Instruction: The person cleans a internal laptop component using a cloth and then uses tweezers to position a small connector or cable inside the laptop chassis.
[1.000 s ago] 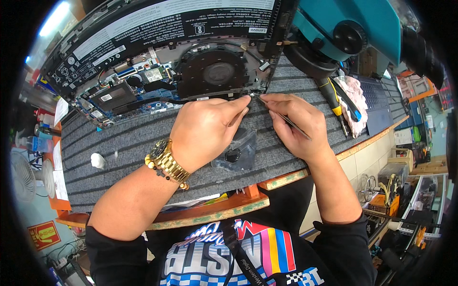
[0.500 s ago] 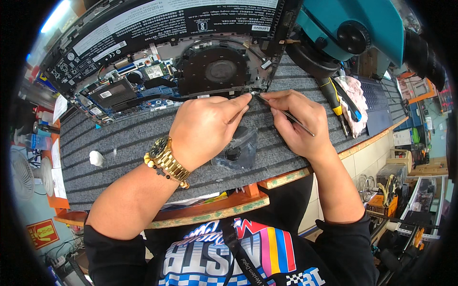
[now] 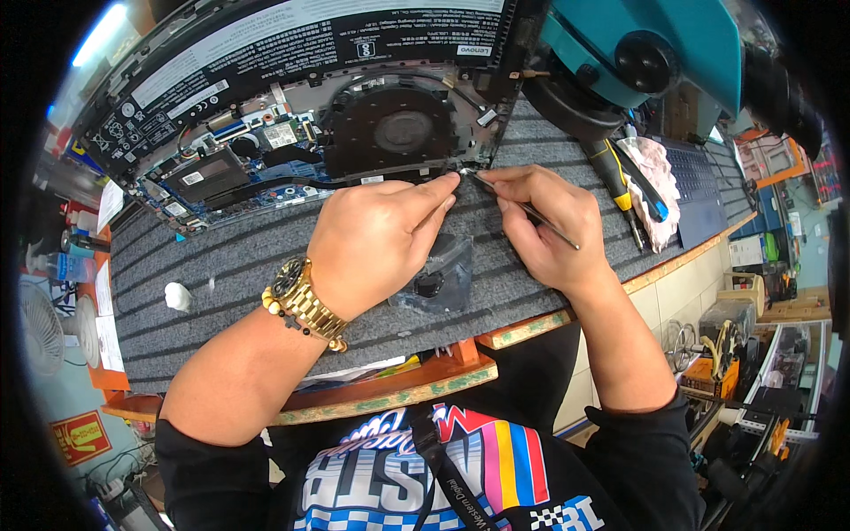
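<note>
An opened laptop (image 3: 221, 159) stands along the back of the grey striped mat (image 3: 221, 292), its board and black fan (image 3: 398, 128) exposed. At the laptop's lower right corner, my left hand (image 3: 376, 234) pinches with index finger and thumb at a tiny silvery part, too small to name. My right hand (image 3: 549, 234) grips a slender metal tool (image 3: 558, 232), probably tweezers, whose tip meets the left fingertips at that corner. Beneath and between my hands lies a clear plastic bag (image 3: 443, 288) with a dark piece on it.
A teal microscope (image 3: 708, 53) overhangs the back right, beside a yellow-and-black screwdriver (image 3: 611, 177), a blue-and-black tool (image 3: 658, 207), a pink cloth (image 3: 660, 164) and a dark keyboard panel (image 3: 695, 186). A white lump (image 3: 177, 296) sits at left. The wooden bench edge (image 3: 390, 396) runs nearest me.
Both hands have moved only a little, staying together at the laptop's corner; over the last half second they shifted slightly left along with the view. The grip on the tool is the same.
</note>
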Demonstrator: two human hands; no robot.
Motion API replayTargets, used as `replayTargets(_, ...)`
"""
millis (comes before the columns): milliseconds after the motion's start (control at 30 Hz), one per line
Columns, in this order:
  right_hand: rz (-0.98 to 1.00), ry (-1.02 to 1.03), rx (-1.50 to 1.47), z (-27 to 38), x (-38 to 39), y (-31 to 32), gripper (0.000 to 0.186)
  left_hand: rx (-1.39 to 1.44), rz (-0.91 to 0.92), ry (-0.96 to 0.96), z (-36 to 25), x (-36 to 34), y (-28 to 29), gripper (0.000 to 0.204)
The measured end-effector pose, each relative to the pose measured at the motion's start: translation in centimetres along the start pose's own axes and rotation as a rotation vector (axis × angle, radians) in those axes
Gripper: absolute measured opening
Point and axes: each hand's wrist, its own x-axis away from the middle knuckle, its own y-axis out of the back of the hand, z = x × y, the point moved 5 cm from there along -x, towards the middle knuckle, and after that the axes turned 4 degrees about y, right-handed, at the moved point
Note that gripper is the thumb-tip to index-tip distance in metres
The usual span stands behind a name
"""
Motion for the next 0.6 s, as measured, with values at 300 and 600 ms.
replayTargets(300,-0.023,-0.013,-0.016,-0.50,0.32,0.03,0.014,0.000,-0.004,-0.007,0.03,-0.23,0.05,0.026)
replayTargets(600,-0.024,-0.002,0.015,-0.54,0.46,-0.05,0.016,-0.016,-0.003,-0.025,0.07,-0.36,-0.34,0.027)
